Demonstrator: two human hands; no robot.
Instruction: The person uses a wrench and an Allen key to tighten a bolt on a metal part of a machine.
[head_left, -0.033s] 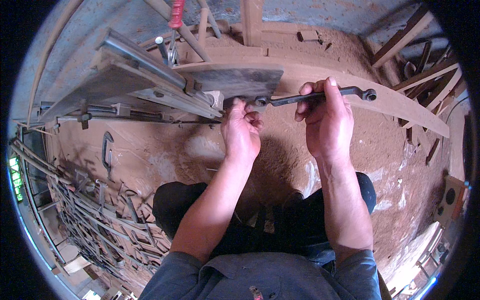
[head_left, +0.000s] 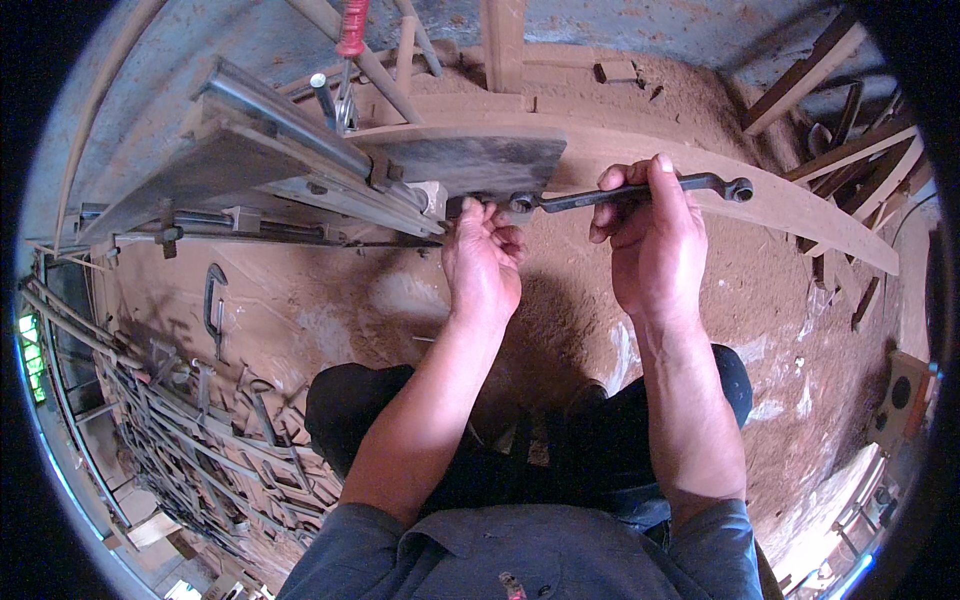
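Observation:
A dark offset ring spanner [head_left: 715, 181] lies almost level in front of me, held by my right hand [head_left: 655, 235] between thumb and fingers at its middle. Its left ring end is close to the fingertips of my left hand [head_left: 482, 262]. Those left fingers are curled together at the lower edge of a dark metal plate [head_left: 480, 162], beside a pale metal block [head_left: 432, 199]. Whatever they pinch is hidden. From that block, metal rails and a steel rod [head_left: 290, 122] run away to the upper left.
A curved wooden beam [head_left: 780, 190] arcs behind the plate to the right. A red-handled tool [head_left: 351, 30] stands at the top. On the dusty floor lie a G-clamp [head_left: 211, 300] and a heap of clamps [head_left: 215, 440] at left. Wooden pieces [head_left: 805, 75] lean at upper right.
My left thumb and fingertips have shifted very slightly to the left. The spanner and my right hand look unchanged.

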